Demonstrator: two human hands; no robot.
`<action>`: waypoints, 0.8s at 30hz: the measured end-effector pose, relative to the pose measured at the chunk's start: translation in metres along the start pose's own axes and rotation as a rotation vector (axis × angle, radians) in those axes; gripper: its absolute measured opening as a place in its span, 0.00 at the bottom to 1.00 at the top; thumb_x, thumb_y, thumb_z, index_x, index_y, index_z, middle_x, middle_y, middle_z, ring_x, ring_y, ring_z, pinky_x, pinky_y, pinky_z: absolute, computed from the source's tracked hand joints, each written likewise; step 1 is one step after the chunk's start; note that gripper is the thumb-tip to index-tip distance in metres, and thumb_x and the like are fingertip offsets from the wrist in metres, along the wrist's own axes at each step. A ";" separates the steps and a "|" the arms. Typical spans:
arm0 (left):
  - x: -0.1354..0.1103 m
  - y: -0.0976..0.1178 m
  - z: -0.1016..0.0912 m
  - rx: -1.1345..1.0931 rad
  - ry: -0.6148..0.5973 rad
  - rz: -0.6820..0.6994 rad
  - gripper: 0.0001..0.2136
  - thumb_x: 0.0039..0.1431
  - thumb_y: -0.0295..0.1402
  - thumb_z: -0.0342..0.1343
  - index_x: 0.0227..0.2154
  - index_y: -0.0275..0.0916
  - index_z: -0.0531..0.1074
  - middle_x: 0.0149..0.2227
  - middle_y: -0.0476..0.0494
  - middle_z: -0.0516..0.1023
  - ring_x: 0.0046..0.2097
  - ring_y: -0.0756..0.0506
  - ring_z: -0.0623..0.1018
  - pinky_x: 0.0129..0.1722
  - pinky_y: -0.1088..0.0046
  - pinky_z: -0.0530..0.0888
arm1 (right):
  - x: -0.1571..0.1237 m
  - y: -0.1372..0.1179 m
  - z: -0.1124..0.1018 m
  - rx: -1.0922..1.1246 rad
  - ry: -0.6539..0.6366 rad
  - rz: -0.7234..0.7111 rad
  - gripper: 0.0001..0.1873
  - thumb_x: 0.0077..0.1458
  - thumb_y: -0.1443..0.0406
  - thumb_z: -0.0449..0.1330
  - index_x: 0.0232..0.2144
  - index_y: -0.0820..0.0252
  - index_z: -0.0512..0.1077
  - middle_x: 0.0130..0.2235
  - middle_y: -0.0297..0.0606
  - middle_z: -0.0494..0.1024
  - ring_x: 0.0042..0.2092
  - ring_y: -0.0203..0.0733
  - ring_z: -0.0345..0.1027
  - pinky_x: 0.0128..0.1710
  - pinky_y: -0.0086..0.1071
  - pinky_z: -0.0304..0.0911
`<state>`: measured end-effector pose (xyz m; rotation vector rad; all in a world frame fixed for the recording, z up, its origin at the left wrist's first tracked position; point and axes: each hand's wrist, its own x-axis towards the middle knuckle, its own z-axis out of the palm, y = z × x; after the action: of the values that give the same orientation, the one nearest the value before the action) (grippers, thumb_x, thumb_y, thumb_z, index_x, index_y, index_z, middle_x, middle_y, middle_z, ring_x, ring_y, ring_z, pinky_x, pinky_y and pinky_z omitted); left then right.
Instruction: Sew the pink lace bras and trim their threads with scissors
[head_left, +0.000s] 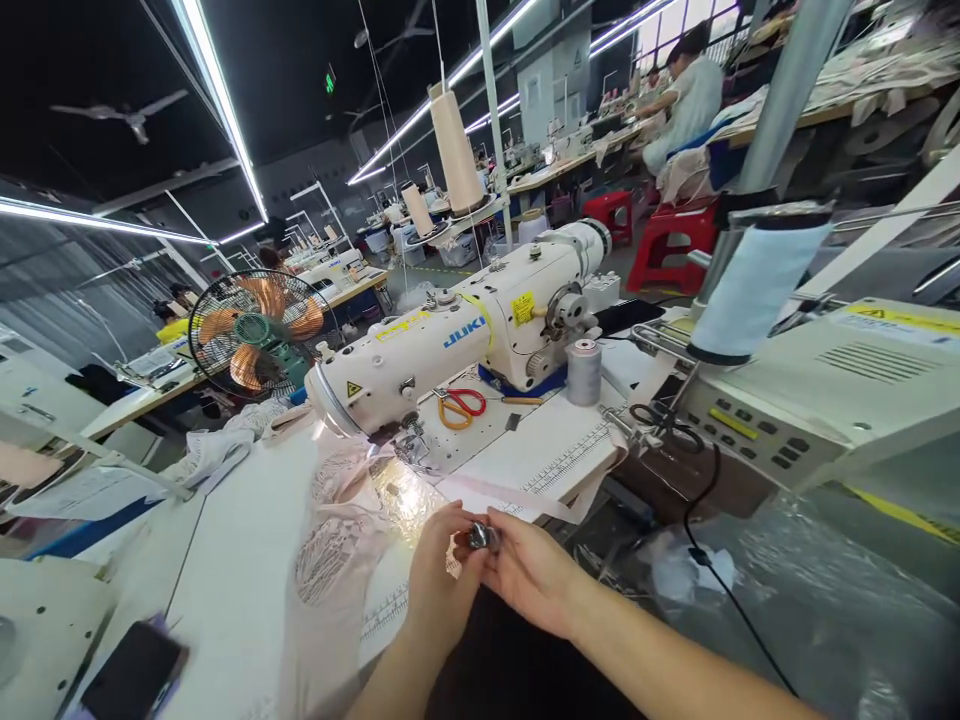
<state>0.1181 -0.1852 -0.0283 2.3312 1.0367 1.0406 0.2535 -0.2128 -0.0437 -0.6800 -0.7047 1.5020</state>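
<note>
Both my hands meet at the table's front edge around a small shiny metal part (480, 537), which looks like a bobbin case. My left hand (439, 585) pinches it from the left and my right hand (529, 570) pinches it from the right. Just beyond them lies pale pink fabric (334, 530) with lace patches, running under the needle of a white JUKI sewing machine (457, 335). Orange and red handled scissors (459, 405) lie on the machine bed, and a grey thread spool (583, 372) stands to their right.
A large white thread cone (754, 285) and a control box (825, 395) stand at the right, with black scissors (664, 420) beside them. A fan (255, 335) spins at the left. A phone (135, 672) lies near the bottom left. Other people sew at the far tables.
</note>
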 end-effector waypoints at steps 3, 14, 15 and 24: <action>0.006 -0.011 -0.012 0.082 -0.002 -0.088 0.06 0.53 0.27 0.53 0.36 0.40 0.68 0.43 0.40 0.76 0.51 0.41 0.74 0.50 0.59 0.72 | 0.000 -0.014 -0.013 -0.096 0.042 0.022 0.14 0.48 0.55 0.60 0.33 0.58 0.68 0.32 0.42 0.76 0.39 0.45 0.74 0.44 0.43 0.69; 0.045 -0.013 -0.053 0.357 -0.266 -0.257 0.09 0.53 0.31 0.55 0.38 0.36 0.70 0.41 0.38 0.74 0.43 0.41 0.74 0.42 0.63 0.72 | 0.044 -0.115 -0.035 -1.151 -0.107 -0.509 0.08 0.51 0.59 0.59 0.25 0.56 0.68 0.28 0.38 0.74 0.33 0.43 0.66 0.30 0.33 0.56; 0.054 -0.002 -0.057 0.276 -0.250 -0.232 0.11 0.56 0.34 0.53 0.40 0.36 0.70 0.42 0.38 0.74 0.43 0.42 0.74 0.41 0.63 0.72 | 0.047 -0.118 -0.030 -1.233 -0.143 -0.581 0.07 0.51 0.60 0.59 0.25 0.56 0.69 0.29 0.39 0.74 0.34 0.43 0.65 0.31 0.34 0.55; 0.149 0.063 -0.083 -0.277 -0.392 -0.235 0.09 0.49 0.36 0.60 0.31 0.34 0.75 0.26 0.47 0.76 0.28 0.51 0.74 0.30 0.75 0.73 | 0.066 -0.149 0.022 -1.707 -0.285 -0.868 0.07 0.57 0.65 0.55 0.30 0.59 0.73 0.34 0.41 0.76 0.37 0.43 0.66 0.34 0.33 0.58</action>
<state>0.1528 -0.1107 0.1335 2.0202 0.9161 0.5654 0.3279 -0.1426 0.0849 -1.1136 -2.1682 -0.1214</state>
